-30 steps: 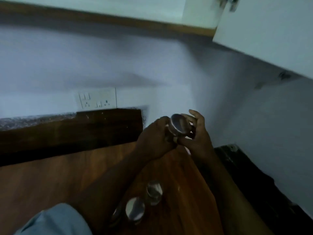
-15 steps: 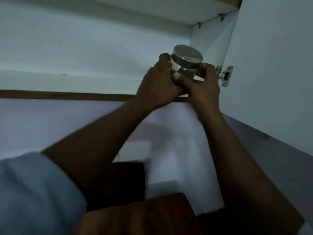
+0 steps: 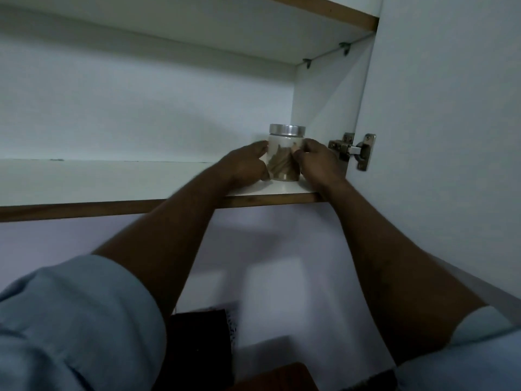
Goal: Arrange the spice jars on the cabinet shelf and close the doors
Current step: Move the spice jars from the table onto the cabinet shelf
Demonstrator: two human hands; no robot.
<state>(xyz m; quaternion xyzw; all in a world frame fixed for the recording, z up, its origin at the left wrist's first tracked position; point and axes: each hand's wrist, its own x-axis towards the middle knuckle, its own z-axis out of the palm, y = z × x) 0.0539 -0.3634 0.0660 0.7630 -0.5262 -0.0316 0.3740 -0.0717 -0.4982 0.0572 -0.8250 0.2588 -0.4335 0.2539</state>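
A glass spice jar (image 3: 284, 162) with a silver lid and brown sticks inside stands upright on the white cabinet shelf (image 3: 112, 179), at its right end by the side wall. My left hand (image 3: 245, 166) grips the jar's left side and my right hand (image 3: 315, 160) grips its right side. The open cabinet door (image 3: 451, 136) hangs at the right on a metal hinge (image 3: 353, 150). The other jars are out of view.
A higher shelf (image 3: 324, 9) runs across the top. The rest of the lower shelf to the left holds nothing. Below are the pale wall, a dark backsplash (image 3: 197, 342) and a corner of the wooden counter (image 3: 282, 376).
Both hands lifted the jar from above the counter up into the cabinet and set it down on the lower shelf near the right wall. My view tilted upward.
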